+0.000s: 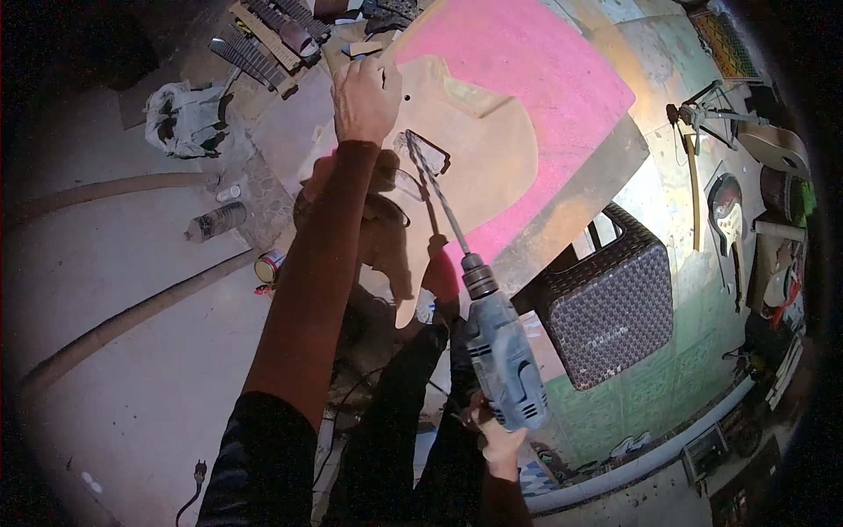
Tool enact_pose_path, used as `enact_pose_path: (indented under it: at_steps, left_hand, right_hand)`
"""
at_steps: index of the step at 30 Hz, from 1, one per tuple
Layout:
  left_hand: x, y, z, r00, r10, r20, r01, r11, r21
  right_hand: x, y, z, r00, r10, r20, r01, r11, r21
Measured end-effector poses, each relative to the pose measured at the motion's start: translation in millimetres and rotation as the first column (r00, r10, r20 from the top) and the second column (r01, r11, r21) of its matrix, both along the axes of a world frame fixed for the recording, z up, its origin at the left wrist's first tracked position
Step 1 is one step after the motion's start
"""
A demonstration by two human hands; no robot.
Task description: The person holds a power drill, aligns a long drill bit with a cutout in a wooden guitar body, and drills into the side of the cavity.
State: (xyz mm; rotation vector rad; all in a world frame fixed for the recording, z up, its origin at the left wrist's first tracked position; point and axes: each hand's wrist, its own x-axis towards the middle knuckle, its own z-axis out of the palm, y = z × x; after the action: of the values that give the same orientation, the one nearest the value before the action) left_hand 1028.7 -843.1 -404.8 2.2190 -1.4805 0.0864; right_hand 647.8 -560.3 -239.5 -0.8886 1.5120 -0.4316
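Observation:
A bare, pale wooden guitar body (487,158) lies flat with cut-outs in its face. My left hand (364,101) rests at its upper left edge, fingers bent over and holding it. My right hand (499,435) is wrapped around the handle of a blue-grey power drill (505,347), held low and pointing away from me. A long twist bit (446,202) runs from the chuck up to the left end of a dark-edged, angular cavity (430,154) in the body. Whether the bit is turning, I cannot tell. Shadows of my arm and the drill cross the wood.
Beneath the body is a pink-painted board (562,97). A dark patterned stool (610,312) stands right of the drill. Guitar parts (727,220) lie farther right. A tin (269,263), a bottle (219,221) and a plug (200,474) are on the left floor.

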Motion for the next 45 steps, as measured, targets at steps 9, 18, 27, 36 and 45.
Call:
enact_pose_path:
  at_steps: [9, 18, 27, 36, 45]
  left_hand:
    - [-3, 1, 2, 1.0, 0.024, 0.003, -0.024, 1.0, 0.006]
    - [0, 1, -1, 1.0, 0.022, 0.022, -0.021, 0.999, -0.035]
    - [-2, 0, -3, 0.999, -0.012, 0.04, 0.013, 0.999, -0.038]
    - [-9, 2, 0, 0.999, 0.007, 0.048, -0.004, 0.999, -0.053]
    - [-6, 5, -1, 0.998, -0.025, 0.049, 0.028, 0.997, -0.066]
  right_hand:
    - [11, -20, 6, 0.729, -0.495, 0.473, 0.326, 0.859, 0.395]
    - [18, -22, 26, 0.886, -0.403, 0.228, 0.326, 0.893, 0.31]
    - [-16, -25, 1, 0.902, 0.33, -0.278, -0.387, 0.904, -0.181]
    - [-25, 0, -10, 0.951, 0.221, -0.215, -0.237, 0.97, -0.051]
    - [-40, 0, 17, 0.692, -0.641, 0.331, 0.336, 0.693, 0.638]
